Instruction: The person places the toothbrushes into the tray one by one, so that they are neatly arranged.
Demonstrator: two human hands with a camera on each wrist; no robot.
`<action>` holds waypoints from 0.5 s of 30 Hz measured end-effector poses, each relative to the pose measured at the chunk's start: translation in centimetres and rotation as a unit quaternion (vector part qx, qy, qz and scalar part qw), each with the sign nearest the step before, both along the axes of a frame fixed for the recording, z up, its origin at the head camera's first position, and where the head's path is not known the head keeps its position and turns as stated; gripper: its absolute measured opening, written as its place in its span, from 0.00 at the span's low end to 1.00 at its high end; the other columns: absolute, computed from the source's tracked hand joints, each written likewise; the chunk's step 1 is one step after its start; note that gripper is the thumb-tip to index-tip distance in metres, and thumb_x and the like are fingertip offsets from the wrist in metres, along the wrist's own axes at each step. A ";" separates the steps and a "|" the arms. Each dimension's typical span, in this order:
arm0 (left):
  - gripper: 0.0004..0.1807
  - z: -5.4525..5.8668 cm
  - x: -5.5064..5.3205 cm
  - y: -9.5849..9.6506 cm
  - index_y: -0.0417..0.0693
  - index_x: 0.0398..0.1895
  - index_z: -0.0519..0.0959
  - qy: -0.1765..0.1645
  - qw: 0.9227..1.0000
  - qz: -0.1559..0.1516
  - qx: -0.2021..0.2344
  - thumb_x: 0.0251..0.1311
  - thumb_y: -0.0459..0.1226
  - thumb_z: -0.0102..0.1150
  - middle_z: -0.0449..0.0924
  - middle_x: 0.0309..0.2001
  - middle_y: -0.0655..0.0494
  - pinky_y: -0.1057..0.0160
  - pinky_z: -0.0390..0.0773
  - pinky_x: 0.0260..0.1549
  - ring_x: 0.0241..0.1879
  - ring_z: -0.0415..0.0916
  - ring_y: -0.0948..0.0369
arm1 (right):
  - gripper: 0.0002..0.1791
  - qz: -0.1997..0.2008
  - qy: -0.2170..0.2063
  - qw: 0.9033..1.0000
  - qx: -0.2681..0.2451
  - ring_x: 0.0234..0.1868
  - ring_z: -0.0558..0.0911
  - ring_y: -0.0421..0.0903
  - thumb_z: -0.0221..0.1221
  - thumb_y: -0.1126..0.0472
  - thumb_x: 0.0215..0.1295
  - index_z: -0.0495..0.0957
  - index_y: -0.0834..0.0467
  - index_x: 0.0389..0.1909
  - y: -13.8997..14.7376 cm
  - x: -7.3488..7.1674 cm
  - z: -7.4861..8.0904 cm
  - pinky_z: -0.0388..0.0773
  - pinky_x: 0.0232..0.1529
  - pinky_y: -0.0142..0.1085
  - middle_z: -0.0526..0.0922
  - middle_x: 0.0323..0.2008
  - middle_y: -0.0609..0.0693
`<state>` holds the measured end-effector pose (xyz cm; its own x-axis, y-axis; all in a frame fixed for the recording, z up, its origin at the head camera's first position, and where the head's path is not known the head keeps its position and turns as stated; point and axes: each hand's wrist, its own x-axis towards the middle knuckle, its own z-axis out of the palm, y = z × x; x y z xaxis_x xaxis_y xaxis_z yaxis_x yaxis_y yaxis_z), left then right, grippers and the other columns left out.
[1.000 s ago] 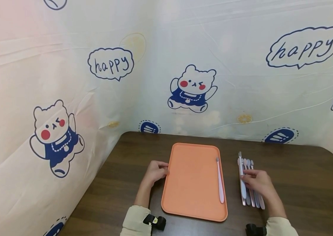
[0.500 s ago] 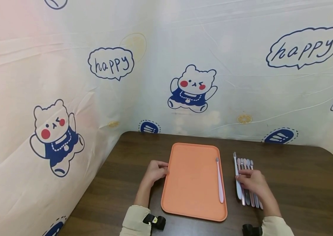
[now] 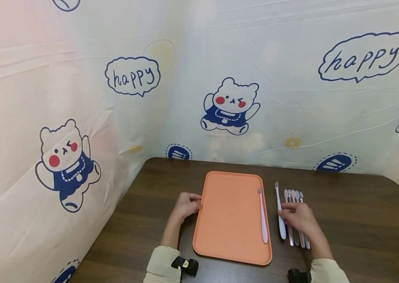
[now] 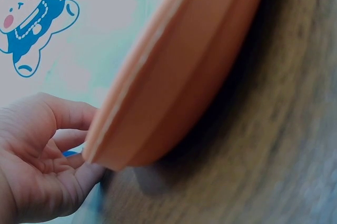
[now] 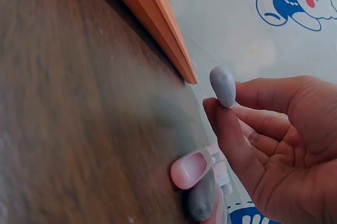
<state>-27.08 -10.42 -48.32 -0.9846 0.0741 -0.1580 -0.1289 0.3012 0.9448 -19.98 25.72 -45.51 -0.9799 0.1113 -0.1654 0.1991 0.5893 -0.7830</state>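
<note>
My right hand (image 3: 302, 216) pinches a light blue toothbrush (image 3: 282, 230) between thumb and fingers, just right of the orange tray (image 3: 227, 216). Its rounded handle end (image 5: 222, 86) points at the right wrist camera. A pale pink toothbrush (image 3: 263, 222) lies lengthwise on the tray near its right side. At the tray's left edge, my left hand (image 3: 186, 205) holds the rim; the left wrist view shows thumb and fingers at the orange edge (image 4: 131, 103). Under and beside my right hand lies a row of several toothbrushes (image 3: 290, 237), partly hidden by it.
The dark wooden table (image 3: 369, 220) carries the tray and the toothbrushes. Behind and beside it hangs a pale curtain (image 3: 185, 98) printed with bears and the word "happy". Each wrist wears a black camera (image 3: 192, 267).
My right hand has moved left with the light blue toothbrush, from over the row into the gap beside the tray. The left hand and the tray have stayed put.
</note>
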 end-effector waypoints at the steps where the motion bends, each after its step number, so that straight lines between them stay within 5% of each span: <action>1: 0.16 0.0 0.0 0.0 0.27 0.46 0.84 0.001 1.000 0.000 -0.002 0.51 0.23 0.61 0.87 0.40 0.38 0.61 0.85 0.33 0.33 0.81 0.61 | 0.24 0.001 0.000 1.000 -0.001 0.38 0.87 0.46 0.61 0.62 0.67 0.77 0.73 0.59 -0.1 0.0 0.0 0.87 0.39 0.41 0.86 0.49 0.69; 15: 0.17 0.0 0.0 0.0 0.27 0.47 0.84 0.000 1.000 -0.002 -0.003 0.52 0.23 0.62 0.87 0.42 0.37 0.61 0.85 0.34 0.34 0.83 0.60 | 0.24 0.004 -0.004 1.000 -0.013 0.39 0.87 0.46 0.61 0.63 0.67 0.77 0.74 0.59 -0.8 -0.3 -0.2 0.87 0.40 0.41 0.85 0.49 0.70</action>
